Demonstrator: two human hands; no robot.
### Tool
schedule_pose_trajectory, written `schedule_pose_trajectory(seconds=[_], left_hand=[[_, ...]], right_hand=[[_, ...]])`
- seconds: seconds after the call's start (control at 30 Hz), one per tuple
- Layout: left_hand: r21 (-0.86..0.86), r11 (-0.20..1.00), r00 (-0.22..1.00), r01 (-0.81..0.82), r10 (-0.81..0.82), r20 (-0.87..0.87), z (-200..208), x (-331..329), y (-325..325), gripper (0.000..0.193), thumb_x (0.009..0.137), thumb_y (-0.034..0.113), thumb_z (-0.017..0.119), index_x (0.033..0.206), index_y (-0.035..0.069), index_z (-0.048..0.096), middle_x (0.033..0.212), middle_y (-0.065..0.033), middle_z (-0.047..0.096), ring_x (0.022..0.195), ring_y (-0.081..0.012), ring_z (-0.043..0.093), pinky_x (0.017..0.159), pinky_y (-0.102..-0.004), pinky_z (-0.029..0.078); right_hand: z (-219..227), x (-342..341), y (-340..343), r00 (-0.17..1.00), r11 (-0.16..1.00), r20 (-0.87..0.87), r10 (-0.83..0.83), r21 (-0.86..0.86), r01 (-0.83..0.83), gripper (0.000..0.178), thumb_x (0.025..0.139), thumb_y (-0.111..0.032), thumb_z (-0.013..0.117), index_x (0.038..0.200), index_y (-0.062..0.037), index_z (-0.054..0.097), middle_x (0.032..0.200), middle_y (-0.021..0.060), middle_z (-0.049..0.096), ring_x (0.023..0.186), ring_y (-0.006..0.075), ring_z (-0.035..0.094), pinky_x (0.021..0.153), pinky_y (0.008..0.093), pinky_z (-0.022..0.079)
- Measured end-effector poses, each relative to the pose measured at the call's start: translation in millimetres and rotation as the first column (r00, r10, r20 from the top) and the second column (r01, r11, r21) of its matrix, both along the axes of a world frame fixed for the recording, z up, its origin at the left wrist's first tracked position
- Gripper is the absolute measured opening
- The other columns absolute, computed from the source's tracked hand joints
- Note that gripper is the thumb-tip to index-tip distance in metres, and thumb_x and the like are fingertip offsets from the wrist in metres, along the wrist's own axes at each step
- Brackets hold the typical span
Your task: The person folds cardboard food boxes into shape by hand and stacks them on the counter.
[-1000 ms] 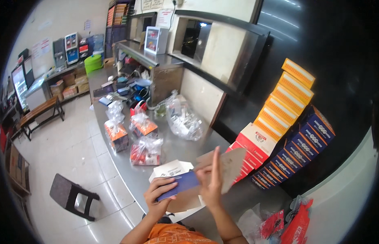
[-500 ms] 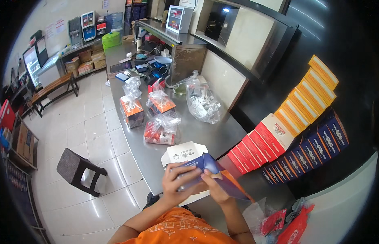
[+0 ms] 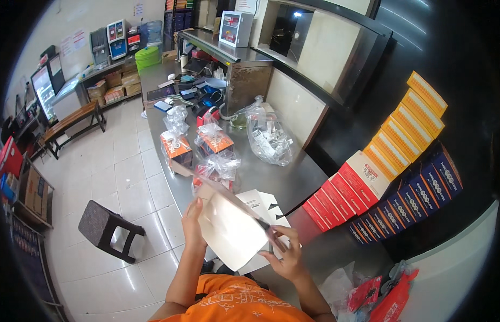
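A cardboard food box (image 3: pixel 231 231), opened out of its flat fold, shows its white inside above the near end of the counter. My left hand (image 3: pixel 193 225) is closed on its left edge. At the opposite side, my right hand (image 3: pixel 286 253) pinches a flap between thumb and fingers. Beneath it lies another flat white box blank (image 3: pixel 261 199) with cut tabs, partly covered. Just beyond sit three bagged boxes: an orange and dark one (image 3: pixel 177 147), a second (image 3: pixel 218 140) beside it, and a red one (image 3: pixel 223 170) half hidden by the raised cardboard.
Stacks of red (image 3: pixel 336 196), yellow (image 3: pixel 406 131) and dark blue boxes (image 3: pixel 408 204) stand along the right. A clear bag of small packets (image 3: pixel 269 137) rests against the wall. Red plastic packaging (image 3: pixel 387 298) lies at the lower right. A dark stool (image 3: pixel 110 228) stands on the left floor.
The folded purple and orange box has been opened and turned, its white inside now up. My hands have moved apart, the left one to the left edge, the right one to the right.
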State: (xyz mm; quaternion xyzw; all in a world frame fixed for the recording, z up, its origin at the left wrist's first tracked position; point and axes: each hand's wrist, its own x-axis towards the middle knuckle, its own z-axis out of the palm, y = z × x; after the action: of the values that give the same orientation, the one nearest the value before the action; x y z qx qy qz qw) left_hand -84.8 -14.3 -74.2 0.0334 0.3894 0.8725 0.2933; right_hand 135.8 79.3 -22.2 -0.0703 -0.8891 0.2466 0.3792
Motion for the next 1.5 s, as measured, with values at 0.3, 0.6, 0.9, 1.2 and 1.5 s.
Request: schedule_pose_trajectory(seconds=[0.3, 0.6, 0.9, 1.2, 1.5], left_hand=[[-0.374, 0.891, 0.858, 0.257, -0.388, -0.335, -15, 23, 4, 0.043, 0.095, 0.041, 0.044, 0.107, 0.003, 0.059, 0.108, -0.0123, 0.059, 0.100, -0.0244, 0.055, 0.094, -0.0362, 0.040], [-0.266, 0.933, 0.805, 0.243, -0.347, -0.482, 28, 63, 4, 0.023, 0.080, 0.017, 0.070, 0.065, 0.004, 0.058, 0.080, -0.0052, 0.061, 0.085, -0.0176, 0.058, 0.107, -0.0404, 0.026], [-0.109, 0.993, 0.595, 0.048, -0.116, -0.795, 29, 64, -1, 0.034, 0.078, 0.005, 0.070, 0.057, 0.003, 0.043, 0.067, -0.0039, 0.054, 0.074, -0.0127, 0.055, 0.100, -0.0397, 0.037], [-0.070, 0.986, 0.731, 0.153, -0.160, -0.663, 26, 37, -3, 0.042, 0.070, 0.005, 0.075, 0.054, 0.005, 0.037, 0.062, -0.0024, 0.048, 0.075, -0.0146, 0.053, 0.093, -0.0381, 0.038], [-0.124, 0.763, 0.559, 0.634, -0.564, -0.608, -65, -23, 8, 0.031, 0.079, 0.031, 0.071, 0.070, 0.003, 0.060, 0.072, -0.0026, 0.057, 0.087, -0.0168, 0.055, 0.086, -0.0341, 0.042]], right_hand=[[15, 11, 17, 0.959, 0.950, -0.167, -0.230, -0.255, 0.183, 0.050, 0.058, -0.017, 0.088, 0.097, -0.0042, 0.059, 0.086, 0.0080, 0.063, 0.073, 0.0185, 0.064, 0.060, 0.0286, 0.051], [30, 4, 4, 0.966, 0.995, 0.254, 0.042, -0.101, -0.016, 0.057, 0.065, -0.029, 0.083, 0.109, -0.0044, 0.057, 0.080, 0.0069, 0.052, 0.064, 0.0199, 0.056, 0.054, 0.0304, 0.047], [22, -20, -12, 0.968, 0.969, -0.069, -0.241, -0.061, 0.237, 0.035, 0.068, -0.011, 0.079, 0.102, -0.0086, 0.069, 0.077, 0.0051, 0.053, 0.058, 0.0150, 0.054, 0.049, 0.0279, 0.042], [24, 1, 8, 0.974, 0.961, -0.136, -0.180, -0.238, 0.144, 0.047, 0.070, -0.017, 0.079, 0.110, -0.0010, 0.062, 0.094, 0.0100, 0.059, 0.095, 0.0221, 0.055, 0.087, 0.0362, 0.042], [-54, 67, 86, 0.988, 0.589, -0.083, -0.129, -0.808, 0.008, 0.037, 0.077, -0.016, 0.073, 0.106, 0.0036, 0.059, 0.098, 0.0078, 0.060, 0.096, 0.0163, 0.056, 0.085, 0.0309, 0.043]])
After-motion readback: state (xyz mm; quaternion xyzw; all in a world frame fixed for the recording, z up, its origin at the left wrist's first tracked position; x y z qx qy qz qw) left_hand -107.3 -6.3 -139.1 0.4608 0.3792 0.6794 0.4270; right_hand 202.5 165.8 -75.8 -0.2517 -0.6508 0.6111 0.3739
